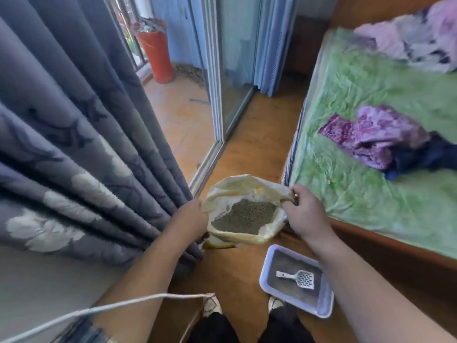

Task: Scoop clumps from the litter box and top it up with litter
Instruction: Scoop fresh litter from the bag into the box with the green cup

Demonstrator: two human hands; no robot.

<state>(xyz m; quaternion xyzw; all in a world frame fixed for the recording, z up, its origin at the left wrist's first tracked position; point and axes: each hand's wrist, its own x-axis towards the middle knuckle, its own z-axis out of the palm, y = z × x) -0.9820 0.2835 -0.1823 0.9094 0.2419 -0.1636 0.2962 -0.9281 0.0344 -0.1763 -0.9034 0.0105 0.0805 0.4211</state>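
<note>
A pale yellow litter bag [237, 186] stands open on the wooden floor in front of me, with grey-green litter [243, 216] showing inside. My left hand [191, 219] grips the bag's left rim and my right hand [305, 214] pinches its right rim, so the mouth is spread wide. Below and to the right, near my feet, a white litter box [268, 268] lies on the floor holding grey litter. A white slotted scoop [298, 278] rests flat on that litter, handle pointing left.
A heavy grey curtain [74, 144] hangs close on the left, touching my left arm. A bed with a green sheet [358, 144] and loose clothes fills the right side. A sliding glass door [222, 82] and an orange bin [155, 50] lie ahead. A white cord [99, 310] crosses the lower left.
</note>
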